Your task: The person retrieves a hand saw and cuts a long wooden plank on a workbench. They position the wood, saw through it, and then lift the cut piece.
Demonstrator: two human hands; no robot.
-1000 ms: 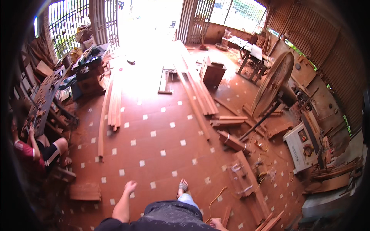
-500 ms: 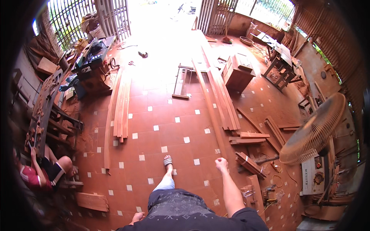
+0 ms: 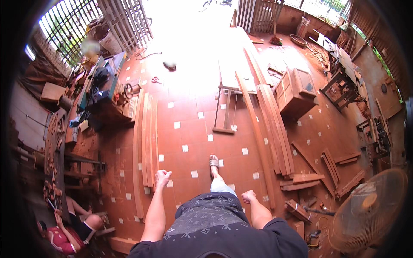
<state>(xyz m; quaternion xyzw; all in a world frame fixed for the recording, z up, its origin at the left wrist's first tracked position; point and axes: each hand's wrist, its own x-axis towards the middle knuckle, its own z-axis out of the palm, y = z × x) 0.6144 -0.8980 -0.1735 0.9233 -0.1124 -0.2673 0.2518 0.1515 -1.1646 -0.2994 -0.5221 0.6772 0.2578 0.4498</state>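
My left hand (image 3: 163, 177) swings out ahead of me in a loose fist with nothing visible in it. It is nearest to the long reddish planks (image 3: 150, 142) on the floor to the left, apart from them. My right hand (image 3: 248, 197), also curled closed and seemingly bare, hangs lower beside my body. Near it, on the right, runs a long narrow board (image 3: 254, 129), which it does not touch. One sandalled foot (image 3: 214, 162) is set forward on the tiles. On the floor ahead lies a wooden frame (image 3: 223, 130) with a thin crossbar.
A stack of planks (image 3: 277, 137) and a wooden cabinet (image 3: 296, 94) stand ahead right. Short offcuts (image 3: 303, 180) and a large fan (image 3: 369, 202) are at the right. A machine bench (image 3: 105, 92) is far left. A co-worker (image 3: 64, 238) sits lower left beside a long carved beam (image 3: 55, 159).
My left hand has swung forward and up, while my right hand has drawn back toward my body. The wooden frame and planks appear nearer, and the view has shifted left.
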